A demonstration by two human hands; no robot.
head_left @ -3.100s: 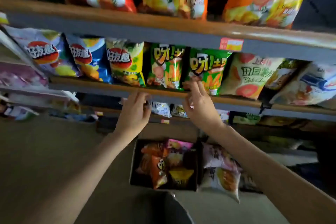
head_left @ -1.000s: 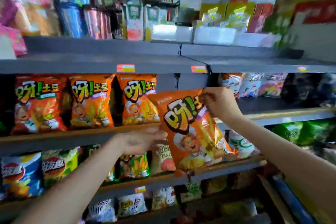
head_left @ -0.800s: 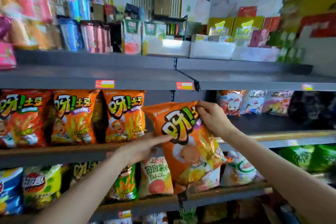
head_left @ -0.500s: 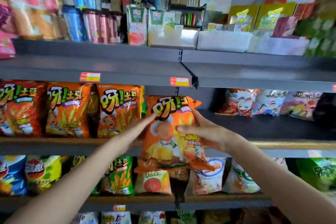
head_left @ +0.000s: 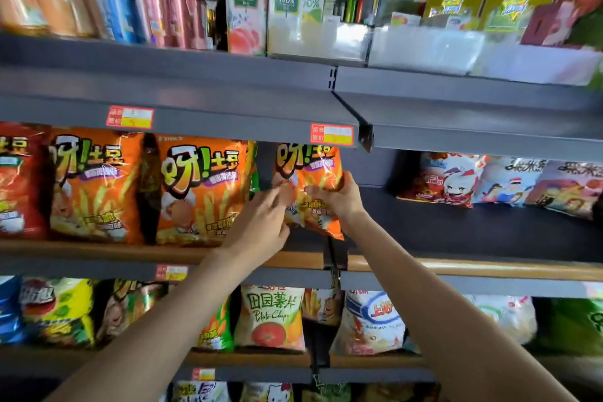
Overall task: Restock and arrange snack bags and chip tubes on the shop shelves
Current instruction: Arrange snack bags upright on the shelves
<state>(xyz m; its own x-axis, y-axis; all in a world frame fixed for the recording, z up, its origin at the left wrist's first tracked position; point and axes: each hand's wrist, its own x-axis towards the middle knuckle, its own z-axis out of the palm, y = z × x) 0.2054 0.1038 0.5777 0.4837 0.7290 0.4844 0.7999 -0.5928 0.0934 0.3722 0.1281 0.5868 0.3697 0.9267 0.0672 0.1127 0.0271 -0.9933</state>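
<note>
I judge restocking part done: my right hand (head_left: 339,197) grips the orange snack bag (head_left: 308,188) upright at the row's right end on the middle shelf (head_left: 456,266), left hand (head_left: 261,227) flat against it, open shelf remaining rightward.

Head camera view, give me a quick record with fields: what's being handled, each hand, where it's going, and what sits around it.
item: orange chip bag, upright, at the right end of the orange row
left hand: left hand, fingers straight, touching the bag's front
right hand: right hand, gripping the bag's right side
shelf: middle shelf, bag's lower edge just above the shelf's wooden lip
neighbours: matching orange bag to its left; pale snack bags further right
above: juice cartons and cans
</note>
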